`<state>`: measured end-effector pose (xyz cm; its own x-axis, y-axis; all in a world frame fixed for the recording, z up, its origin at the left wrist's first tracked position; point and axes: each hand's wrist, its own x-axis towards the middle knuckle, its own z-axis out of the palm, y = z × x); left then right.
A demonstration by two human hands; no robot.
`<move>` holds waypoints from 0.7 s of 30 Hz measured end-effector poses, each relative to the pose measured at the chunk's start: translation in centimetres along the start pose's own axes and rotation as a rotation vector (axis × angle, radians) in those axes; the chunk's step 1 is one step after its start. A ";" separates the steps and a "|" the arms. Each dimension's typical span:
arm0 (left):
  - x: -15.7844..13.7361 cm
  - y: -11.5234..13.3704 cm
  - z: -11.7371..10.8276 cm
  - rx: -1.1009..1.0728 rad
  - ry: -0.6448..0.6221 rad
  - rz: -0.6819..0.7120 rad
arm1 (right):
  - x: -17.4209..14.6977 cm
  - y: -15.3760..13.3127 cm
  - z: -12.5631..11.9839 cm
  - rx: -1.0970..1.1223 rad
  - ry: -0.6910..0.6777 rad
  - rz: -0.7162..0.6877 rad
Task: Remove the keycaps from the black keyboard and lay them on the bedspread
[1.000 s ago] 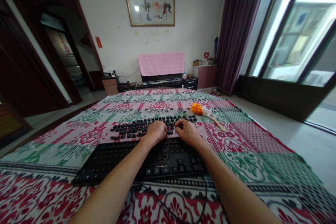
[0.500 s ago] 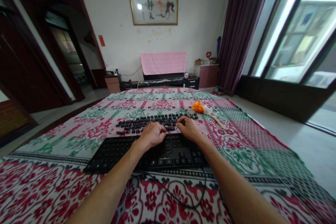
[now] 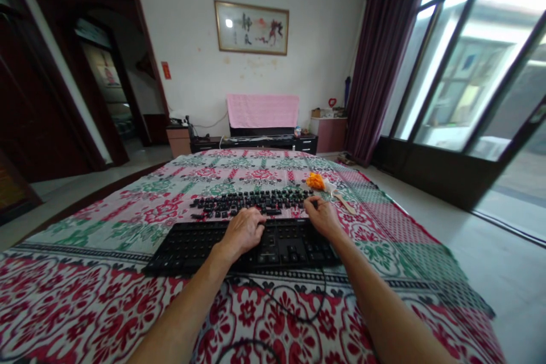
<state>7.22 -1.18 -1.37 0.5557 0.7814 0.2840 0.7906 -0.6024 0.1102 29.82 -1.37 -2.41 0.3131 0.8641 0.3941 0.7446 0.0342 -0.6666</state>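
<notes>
A black keyboard (image 3: 183, 243) lies on the patterned cloth, with many of its keycaps off and some still on at the lower right. Behind it, loose black keycaps (image 3: 230, 202) are spread in rows. My left hand (image 3: 244, 231) rests over the keyboard's upper middle, fingers curled and pressed together; whatever is under them is hidden. At the right end of the keycap rows is my right hand (image 3: 323, 216), its thumb and fingers pinched together by the caps. What it pinches, if anything, is too small to make out.
An orange flower-like bundle (image 3: 315, 181) lies beyond my right hand, beside a brush-like thing with a pale handle (image 3: 344, 203). The keyboard's cable (image 3: 313, 317) loops over the cloth (image 3: 106, 301) in front. A pink cloth (image 3: 262, 110) hangs over a unit at the back wall.
My right hand has moved right, from the middle of the keycap rows to their right end. My left hand stays over the keyboard. The view has tilted up slightly.
</notes>
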 end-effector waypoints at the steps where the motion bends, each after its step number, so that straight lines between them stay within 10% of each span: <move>1: -0.1 -0.2 0.3 0.011 -0.008 -0.002 | 0.2 0.6 0.0 0.030 -0.003 0.018; 11: 0.2 -0.8 1.4 0.021 -0.079 -0.021 | 0.8 3.5 0.0 0.365 0.002 0.161; 21: 0.0 -0.9 0.6 0.054 -0.085 0.011 | 0.5 3.4 0.7 0.182 0.016 0.132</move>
<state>6.72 -0.53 -2.07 0.5829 0.7869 0.2026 0.7954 -0.6035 0.0555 32.11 -0.49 -4.97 0.4106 0.8593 0.3049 0.5784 0.0130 -0.8156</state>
